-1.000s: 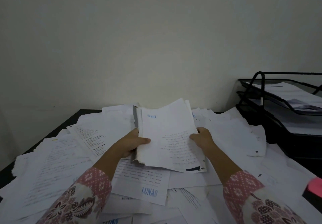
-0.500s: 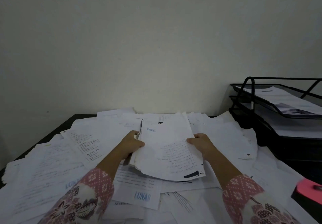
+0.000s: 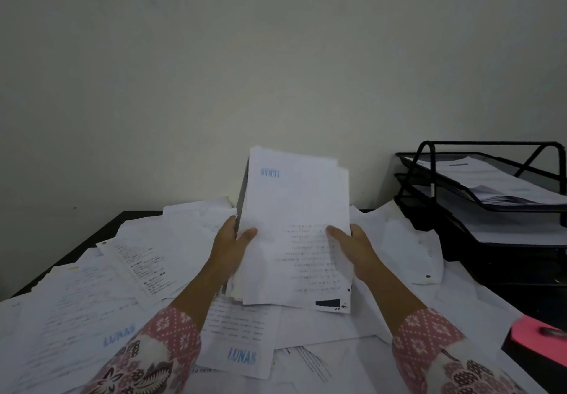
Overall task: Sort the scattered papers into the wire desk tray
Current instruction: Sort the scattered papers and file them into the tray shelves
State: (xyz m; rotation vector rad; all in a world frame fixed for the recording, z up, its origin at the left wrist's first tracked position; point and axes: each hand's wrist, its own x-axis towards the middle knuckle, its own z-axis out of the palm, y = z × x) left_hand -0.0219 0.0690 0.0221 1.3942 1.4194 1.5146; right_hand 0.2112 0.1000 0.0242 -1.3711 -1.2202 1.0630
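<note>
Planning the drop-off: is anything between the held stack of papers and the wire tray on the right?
Nothing visible blocks it. Left hand and right hand grip the stack of papers upright above the loose sheets; the wire tray stands to the right, its top tier already holding papers.

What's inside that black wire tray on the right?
The wire tray has papers lying on its top shelf and more sheets on the shelf below. The lowest shelf is dark, so what it holds cannot be seen.
</note>
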